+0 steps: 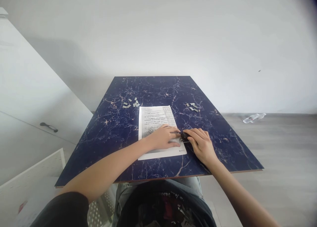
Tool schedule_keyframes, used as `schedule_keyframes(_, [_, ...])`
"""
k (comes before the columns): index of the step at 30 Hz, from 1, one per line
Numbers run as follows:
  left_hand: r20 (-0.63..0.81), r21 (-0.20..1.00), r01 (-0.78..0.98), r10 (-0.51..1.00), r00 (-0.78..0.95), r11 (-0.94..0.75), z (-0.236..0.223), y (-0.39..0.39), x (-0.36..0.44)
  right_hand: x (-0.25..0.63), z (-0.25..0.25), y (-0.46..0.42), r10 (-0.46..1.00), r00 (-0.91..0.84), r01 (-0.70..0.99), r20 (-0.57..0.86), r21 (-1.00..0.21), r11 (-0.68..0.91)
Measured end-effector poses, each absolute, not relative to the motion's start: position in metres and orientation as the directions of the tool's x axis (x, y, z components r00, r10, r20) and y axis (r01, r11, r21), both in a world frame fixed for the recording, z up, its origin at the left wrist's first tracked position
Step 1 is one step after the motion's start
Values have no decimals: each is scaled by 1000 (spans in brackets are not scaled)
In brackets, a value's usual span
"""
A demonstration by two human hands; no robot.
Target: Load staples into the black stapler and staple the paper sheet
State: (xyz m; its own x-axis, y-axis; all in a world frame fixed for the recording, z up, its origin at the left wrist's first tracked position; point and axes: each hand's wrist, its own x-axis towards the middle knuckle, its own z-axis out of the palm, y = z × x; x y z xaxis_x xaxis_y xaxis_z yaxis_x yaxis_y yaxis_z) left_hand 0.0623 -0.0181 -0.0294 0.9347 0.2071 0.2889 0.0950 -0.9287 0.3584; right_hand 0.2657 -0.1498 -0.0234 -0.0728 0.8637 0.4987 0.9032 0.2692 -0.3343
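A printed sheet of paper (153,119) lies on the blue marbled table, its text facing up. My left hand (164,137) rests flat on its lower half with fingers stretched toward the right edge. At that edge my right hand (201,144) is closed around a small black tool (184,135) with a shiny tip; its exact kind does not show. The tool meets the paper's right edge, close to my left fingertips. Several small silver-grey rectangular pieces (136,103) lie beyond the paper to the left, and another cluster of similar pieces (192,107) lies to the right.
The table (153,88) stands against a white wall. On the left is a white cabinet with a dark handle (49,127). A crumpled clear plastic item (254,118) lies on the grey floor to the right. A white perforated basket (99,210) is below the table's front left.
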Motion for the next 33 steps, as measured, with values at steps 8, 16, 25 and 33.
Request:
schedule_keyframes(8, [266, 382, 99, 212, 940, -919, -27, -17, 61, 265, -22, -150, 878, -21, 894, 479, -384, 230])
schedule_keyframes(16, [246, 387, 113, 221, 944, -915, -24, -17, 58, 265, -23, -152, 873, 10, 896, 488, -392, 209])
schedule_keyframes(25, [230, 384, 132, 233, 945, -914, -21, -18, 57, 264, -22, -153, 842, 91, 890, 531, -422, 170])
schedule_keyframes(33, [233, 399, 125, 232, 944, -909, -23, -17, 57, 261, -20, -153, 805, 188, 915, 563, -399, 65])
